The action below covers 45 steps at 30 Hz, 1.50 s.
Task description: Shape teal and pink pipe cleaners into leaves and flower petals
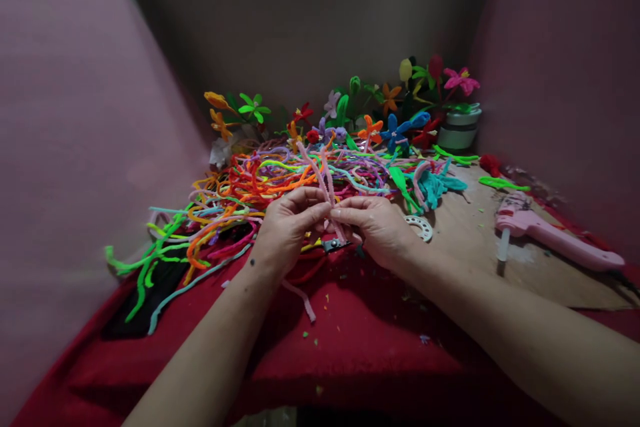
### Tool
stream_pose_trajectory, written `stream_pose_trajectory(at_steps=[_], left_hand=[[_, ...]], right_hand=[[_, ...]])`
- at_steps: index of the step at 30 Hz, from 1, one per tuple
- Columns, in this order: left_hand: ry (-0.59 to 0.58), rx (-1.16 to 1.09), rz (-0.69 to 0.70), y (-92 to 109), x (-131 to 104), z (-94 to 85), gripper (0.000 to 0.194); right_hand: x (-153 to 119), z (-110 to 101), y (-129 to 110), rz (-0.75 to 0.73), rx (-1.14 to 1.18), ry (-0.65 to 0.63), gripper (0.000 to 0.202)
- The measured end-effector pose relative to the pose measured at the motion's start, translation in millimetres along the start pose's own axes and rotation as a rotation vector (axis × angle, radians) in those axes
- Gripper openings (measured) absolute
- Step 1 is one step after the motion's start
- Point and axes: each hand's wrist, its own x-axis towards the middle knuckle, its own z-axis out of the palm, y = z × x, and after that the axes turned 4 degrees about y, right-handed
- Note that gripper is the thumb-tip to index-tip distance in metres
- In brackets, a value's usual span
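Observation:
Pink pipe cleaners [326, 177] stand up between my two hands, their upper ends spread apart and their lower ends hanging below the fingers. My left hand [295, 220] pinches them between thumb and fingers from the left. From the right, my right hand [367, 220] pinches them too, its fingertips meeting those of my left hand. Just beneath the hands lies a tool with a dark metal joint [336, 245] and a yellow handle, partly hidden. A loose pink pipe cleaner end [303, 300] rests on the red cloth [370, 347].
A heap of coloured pipe cleaners [270, 177] spreads behind the hands, with pipe-cleaner flowers [395, 132] at the back. To the right, a pink glue gun [560, 233] lies on cardboard [465, 240], near a white ring [420, 228]. A dark flat object [117, 310] lies at left.

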Motion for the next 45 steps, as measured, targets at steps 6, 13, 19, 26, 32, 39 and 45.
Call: stream_pose_trajectory(at_steps=[6, 13, 19, 26, 32, 39, 45], left_hand=[[0.029, 0.194, 0.212, -3, 0, -2.2, 0.007], [-0.092, 0.777, 0.811, 1, 5, -16.5, 0.009], [-0.211, 1.191, 0.983, 6, -1, -18.2, 0.013], [-0.11, 0.774, 0.181, 11, -9, -10.2, 0.012], [-0.315, -0.088, -0.412, 10, -2, -16.0, 0.02], [-0.019, 0.194, 0.179, 16, -8, -11.4, 0.013], [-0.129, 0.592, 0.674, 24, -13, -14.6, 0.006]], right_hand=[[-1, 0, -2, 0.063, -0.036, 0.03, 0.009], [1, -5, -5, 0.148, -0.15, -0.097, 0.015], [2, -8, -13, 0.125, -0.321, -0.149, 0.017], [-10, -1, -10, -0.427, -0.988, -0.011, 0.013], [-22, 2, -6, -1.11, -1.302, 0.006, 0.023], [-14, 2, -13, -0.483, -0.674, 0.041, 0.014], [-14, 5, -19, -0.18, -0.34, -0.089, 0.011]])
